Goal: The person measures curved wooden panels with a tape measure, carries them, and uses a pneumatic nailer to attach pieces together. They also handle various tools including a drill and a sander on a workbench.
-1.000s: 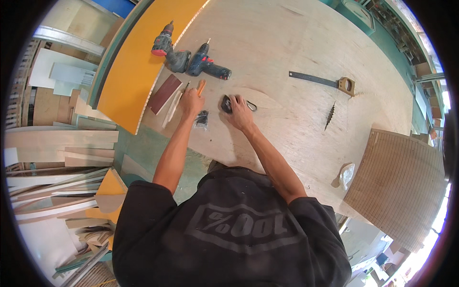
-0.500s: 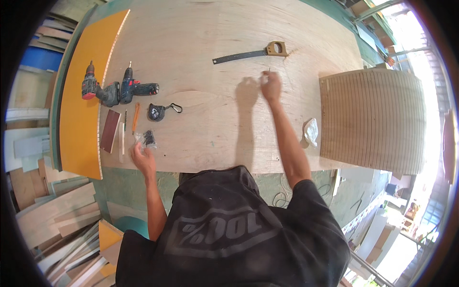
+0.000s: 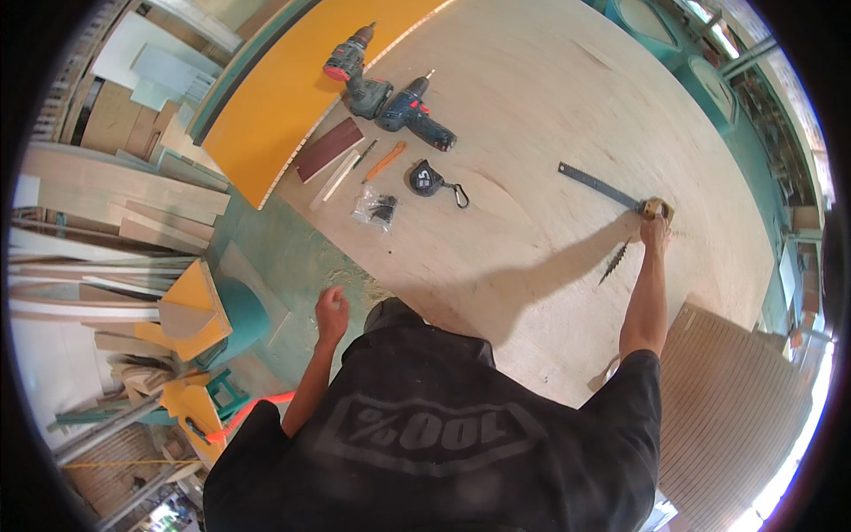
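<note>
Out at the right of the wooden board, my right hand [image 3: 655,234] is closed on the tan handle of a handsaw [image 3: 601,186]. Its dark toothed blade points up and left, low over the board or on it; I cannot tell which. Beside that hand is a thin dark strip with a jagged edge [image 3: 613,263], whose kind I cannot make out. My left hand [image 3: 332,312] hangs beyond the board's near-left edge, over the floor. Its fingers are curled in, and nothing shows in them. Nearest to it on the board lies a small clear plastic bag with black pieces [image 3: 379,209].
Two cordless drills [image 3: 415,115] [image 3: 359,75] lie at the upper left, by a yellow panel [image 3: 266,115]. Near them are a tape measure with a carabiner [image 3: 425,178], an orange-handled tool [image 3: 386,161] and a dark red strip [image 3: 330,149]. A slatted curved panel [image 3: 736,399] stands at lower right.
My right hand has moved onto the saw's handle. My left hand has drawn back from the plastic bag to beyond the board's edge. The whole view has turned.
</note>
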`<state>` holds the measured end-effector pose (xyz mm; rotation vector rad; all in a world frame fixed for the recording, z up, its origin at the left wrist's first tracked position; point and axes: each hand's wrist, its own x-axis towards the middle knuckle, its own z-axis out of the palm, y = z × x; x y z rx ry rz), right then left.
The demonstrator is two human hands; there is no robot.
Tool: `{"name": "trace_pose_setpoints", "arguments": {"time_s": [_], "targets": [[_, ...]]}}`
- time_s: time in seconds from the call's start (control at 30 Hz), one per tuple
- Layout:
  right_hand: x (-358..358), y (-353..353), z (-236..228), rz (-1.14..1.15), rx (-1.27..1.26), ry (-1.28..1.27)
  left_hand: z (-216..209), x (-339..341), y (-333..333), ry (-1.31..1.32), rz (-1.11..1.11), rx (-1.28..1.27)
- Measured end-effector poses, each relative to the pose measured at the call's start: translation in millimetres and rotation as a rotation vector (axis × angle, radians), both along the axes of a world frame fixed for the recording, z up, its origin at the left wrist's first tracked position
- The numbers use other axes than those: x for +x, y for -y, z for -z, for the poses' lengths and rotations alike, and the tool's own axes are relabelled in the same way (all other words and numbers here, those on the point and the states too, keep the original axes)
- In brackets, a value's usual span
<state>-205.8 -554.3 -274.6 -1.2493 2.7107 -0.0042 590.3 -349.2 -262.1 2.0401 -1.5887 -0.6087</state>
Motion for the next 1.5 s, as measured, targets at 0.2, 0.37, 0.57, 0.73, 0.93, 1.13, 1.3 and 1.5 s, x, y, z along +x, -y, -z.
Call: {"name": "trace_pose_setpoints", "arguments": {"time_s": [0.2,0.37,0.57,0.73,0.93,1.13,1.3,1.5], "targets": [[107,48,-9,-0.221,-0.132,0.098,119,126,-176,0.417,-0.139,0.59],[226,99,-11,-0.299,-0.273,0.171,88,78,-145,0.112,-0.099,0.72],[378,177,3,-0.221,-0.297,0.318,83,68,-85,-0.622,-0.286,0.624],[440,166,-29,-0.153,-0.573,0.731,67,68,-37,-0.53,-0.293,0.674],[413,-2,-28,-0.101,-0.824,1.207,148,166,-64,-0.134,0.465,0.47],[268,-284,4,0.749,-0.877,0.639,197,156,-15,0.017,0.511,0.72],[226,-428,-9,1.495,-0.962,0.438,158,89,45,-0.181,0.542,0.644],[183,-447,45,0.935,-1.254,0.676,119,27,95,-0.312,0.252,0.87]]}}
